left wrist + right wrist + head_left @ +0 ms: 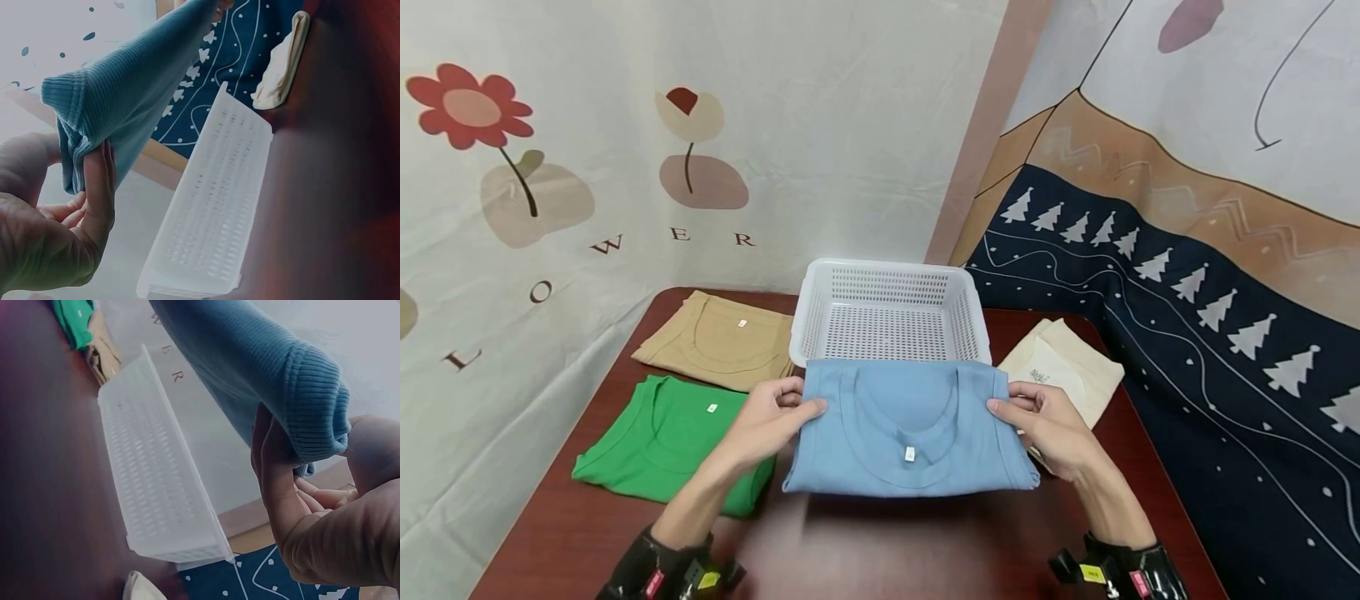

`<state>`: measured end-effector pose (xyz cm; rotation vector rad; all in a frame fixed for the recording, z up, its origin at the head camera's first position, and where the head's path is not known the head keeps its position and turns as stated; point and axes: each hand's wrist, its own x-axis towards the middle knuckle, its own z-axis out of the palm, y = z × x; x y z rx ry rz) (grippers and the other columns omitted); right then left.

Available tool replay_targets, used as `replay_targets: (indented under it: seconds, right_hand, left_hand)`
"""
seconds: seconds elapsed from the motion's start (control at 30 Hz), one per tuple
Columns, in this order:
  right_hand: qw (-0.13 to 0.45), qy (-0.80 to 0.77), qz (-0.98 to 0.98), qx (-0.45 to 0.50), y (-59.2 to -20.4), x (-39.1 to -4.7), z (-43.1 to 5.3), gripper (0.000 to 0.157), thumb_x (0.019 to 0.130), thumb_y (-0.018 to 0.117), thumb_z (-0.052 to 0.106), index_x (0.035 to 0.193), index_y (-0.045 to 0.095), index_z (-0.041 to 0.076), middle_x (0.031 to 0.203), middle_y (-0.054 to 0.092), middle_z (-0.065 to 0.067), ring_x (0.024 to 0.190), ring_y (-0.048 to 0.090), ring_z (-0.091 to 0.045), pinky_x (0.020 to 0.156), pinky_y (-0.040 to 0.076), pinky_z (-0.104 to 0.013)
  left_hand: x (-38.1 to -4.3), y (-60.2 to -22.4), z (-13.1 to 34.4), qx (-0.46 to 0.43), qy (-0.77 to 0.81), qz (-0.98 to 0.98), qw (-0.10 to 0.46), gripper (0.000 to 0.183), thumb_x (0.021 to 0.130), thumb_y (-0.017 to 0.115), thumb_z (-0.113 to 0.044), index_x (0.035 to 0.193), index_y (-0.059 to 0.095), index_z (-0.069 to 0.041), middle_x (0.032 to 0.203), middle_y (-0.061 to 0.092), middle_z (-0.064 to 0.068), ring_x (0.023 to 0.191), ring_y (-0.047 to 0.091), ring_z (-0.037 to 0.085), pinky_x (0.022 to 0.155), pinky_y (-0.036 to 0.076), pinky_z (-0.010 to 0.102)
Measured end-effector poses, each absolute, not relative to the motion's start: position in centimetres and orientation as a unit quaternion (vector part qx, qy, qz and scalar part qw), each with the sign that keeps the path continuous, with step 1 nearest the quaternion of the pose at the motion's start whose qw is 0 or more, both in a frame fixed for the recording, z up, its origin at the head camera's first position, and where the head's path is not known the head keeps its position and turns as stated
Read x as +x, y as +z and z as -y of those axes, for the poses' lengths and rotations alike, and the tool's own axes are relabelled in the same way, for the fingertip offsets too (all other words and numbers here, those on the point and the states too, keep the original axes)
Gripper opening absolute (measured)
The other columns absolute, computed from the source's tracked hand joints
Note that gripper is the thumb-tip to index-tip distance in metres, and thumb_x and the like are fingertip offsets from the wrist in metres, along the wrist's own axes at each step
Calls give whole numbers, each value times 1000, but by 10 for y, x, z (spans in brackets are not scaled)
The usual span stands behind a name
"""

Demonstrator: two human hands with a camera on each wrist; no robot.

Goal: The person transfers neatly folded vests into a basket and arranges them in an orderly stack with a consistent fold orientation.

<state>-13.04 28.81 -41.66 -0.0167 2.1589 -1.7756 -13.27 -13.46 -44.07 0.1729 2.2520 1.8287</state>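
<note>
Light-blue knit shirt [880,471], folded into a wide rectangle with its round neckline and small white label [910,454] facing up, is held above a dark reddish-brown wooden table [865,554], just in front of a basket. A person's left hand [781,419] pinches one side edge, thumb on the upper face and fingers curled beneath; the right hand [1051,423] grips the opposite edge in the same way. Both wrist views show the layers rolled at the sides, with ribbed trim by the fingers.

The cloth looks light and soft, likely to sag or unfold if held by a single layer and unlikely to break or slip. The two side edges, all layers pinched together and evenly level, seem the surest hold.

Beyond the shirt stands the white perforated plastic basket [891,265], rectangular and with no contents visible in it. To the left lie a folded green fabric shirt [685,442] and, farther back, a folded tan fabric shirt [737,346]; to the right rests a folded cream fabric garment [1086,358], partly hidden by the right hand. A pale printed curtain [850,150] hangs behind.
</note>
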Motion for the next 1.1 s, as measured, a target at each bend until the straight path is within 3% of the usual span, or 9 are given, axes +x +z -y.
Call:
replay_targets:
  seconds: [0.13,0.27,0.4,0.53,0.7,0.8,1.0,1.1]
  right_hand:
    - [159,-629,-761,6,-414,-140,-286,50,111,74,22,145,61,-12,107,87,6,94,83,-12,82,72,-39]
    - [150,-640,-754,14,-412,-150,-285,45,112,73,22,143,62,-10,105,87,7,92,82,-10,80,71,-36]
    - [143,-651,-745,18,-408,-159,-284,43,112,73,20,142,62,-8,104,87,8,92,82,-8,80,71,-35]
    - [131,-651,-748,15,-404,-168,-283,47,112,74,21,145,59,-9,104,86,9,93,81,-7,80,70,-32]
    - [118,-645,-754,23,-398,-181,-282,48,112,74,22,145,59,-9,103,86,11,92,81,-6,81,70,-31]
    - [113,-643,-757,28,-395,-189,-281,46,111,74,23,143,60,-7,102,85,12,93,80,-5,81,69,-30]
    - [101,-636,-765,25,-389,-205,-278,48,111,74,25,144,60,-7,103,85,13,95,80,-5,83,69,-29]
    - [99,-631,-769,26,-388,-213,-277,50,111,74,27,146,60,-7,104,85,13,96,80,-5,84,69,-29]
  left_hand:
    - [-144,-438,137,59,638,-759,115,23,104,78,-16,112,74,5,79,73,0,66,61,10,62,53,24]
    - [-154,-436,138,59,641,-756,117,23,106,77,-19,103,69,3,70,60,-3,59,48,10,57,47,24]
    - [-165,-433,139,63,649,-750,115,26,107,76,-18,97,64,2,66,51,-6,58,44,8,57,46,23]
    - [-180,-430,138,66,650,-751,102,22,106,76,-17,103,69,4,68,62,-8,63,56,6,62,51,22]
    - [-194,-424,134,60,644,-758,84,21,106,76,-19,105,72,2,68,62,-10,63,53,4,58,44,20]
    - [-201,-421,131,51,642,-761,76,23,106,76,-20,98,67,0,64,48,-10,59,40,4,54,33,22]
    - [-218,-417,128,46,642,-762,68,20,107,73,-20,105,71,0,65,59,-10,56,42,3,53,36,21]
    - [-227,-415,128,47,632,-771,59,23,107,74,-21,103,70,1,64,57,-11,55,43,3,52,41,21]
